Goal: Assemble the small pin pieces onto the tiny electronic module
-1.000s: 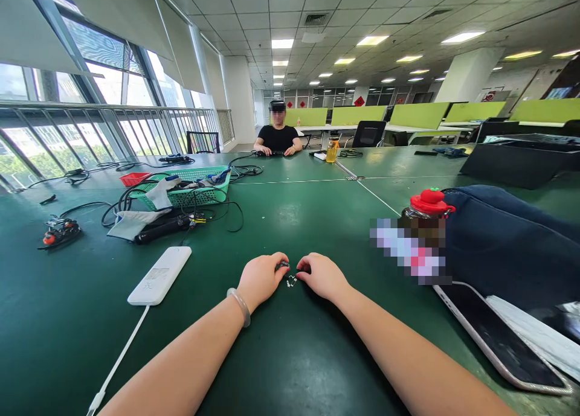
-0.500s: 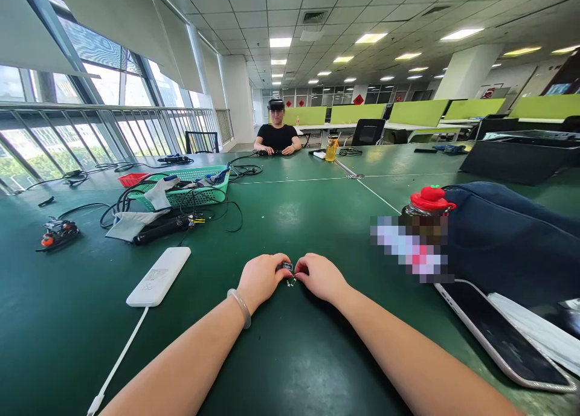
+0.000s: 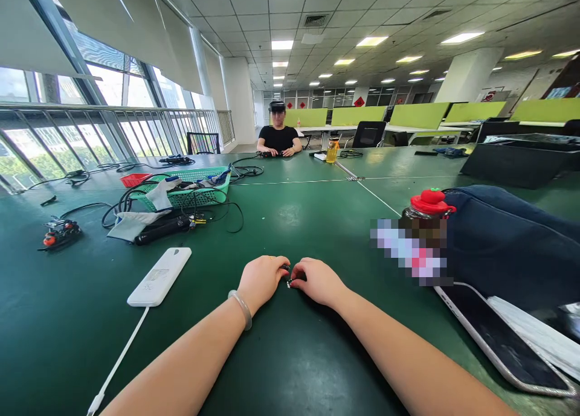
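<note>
My left hand (image 3: 264,278), with a pale bangle at the wrist, pinches a small dark piece (image 3: 285,267) with fine markings; its kind is too small to make out. Just to its right, my right hand (image 3: 318,279) has thumb and forefinger pinched at a tiny whitish metallic bit (image 3: 289,284). The fingertips of both hands almost meet, low over the green tabletop (image 3: 290,343). Fingers hide most of both small parts.
Left lie a white power bank (image 3: 159,277) with a cable, and a green basket (image 3: 212,192) with cords. On the right are a red-lidded bottle (image 3: 428,203), a dark blue bag (image 3: 507,241) and a phone (image 3: 502,337). A person (image 3: 278,137) sits across the table.
The dark piece has turned and shows less of its face. My right fingertips have shifted slightly left and down, onto the whitish bit.
</note>
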Motion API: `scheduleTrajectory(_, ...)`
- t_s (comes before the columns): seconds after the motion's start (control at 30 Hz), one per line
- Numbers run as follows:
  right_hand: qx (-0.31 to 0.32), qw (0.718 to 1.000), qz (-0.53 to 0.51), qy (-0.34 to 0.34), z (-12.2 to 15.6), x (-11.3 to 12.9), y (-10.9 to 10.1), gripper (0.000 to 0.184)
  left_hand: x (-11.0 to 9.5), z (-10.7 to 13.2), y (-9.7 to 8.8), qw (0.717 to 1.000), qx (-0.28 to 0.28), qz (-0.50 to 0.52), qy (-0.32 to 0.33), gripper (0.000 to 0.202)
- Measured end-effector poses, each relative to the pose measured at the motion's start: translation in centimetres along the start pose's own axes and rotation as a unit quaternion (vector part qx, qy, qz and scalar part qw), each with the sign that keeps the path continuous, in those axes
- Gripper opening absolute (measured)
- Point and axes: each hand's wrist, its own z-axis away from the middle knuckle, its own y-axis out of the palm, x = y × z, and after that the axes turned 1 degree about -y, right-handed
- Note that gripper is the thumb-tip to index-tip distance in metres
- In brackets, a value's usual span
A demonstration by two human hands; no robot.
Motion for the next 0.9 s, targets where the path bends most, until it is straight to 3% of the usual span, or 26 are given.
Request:
scheduleTrajectory(0.27,-0.006,1.000,0.004,-0.024,0.0,0.0,0.3,0.006,-0.1,0.0,0.0,1.000,0.014,-0.010,0.012,0.024)
scheduleTrajectory(0.63,-0.012,0.999,0.000,-0.043,-0.1,-0.2,0.2,0.003,0.0,0.0,0.3,1.000,-0.011,0.008,0.003,0.028)
scheduleTrajectory(0.77,-0.023,0.999,-0.005,-0.037,0.0,-0.1,0.0,0.003,0.3,-0.1,0.6,0.998,-0.013,0.069,-0.009,0.028)
scheduleTrajectory(0.9,-0.047,0.998,-0.014,-0.028,0.0,0.0,-0.4,0.004,0.9,-0.1,1.0,0.979,-0.011,0.199,-0.032,0.025)
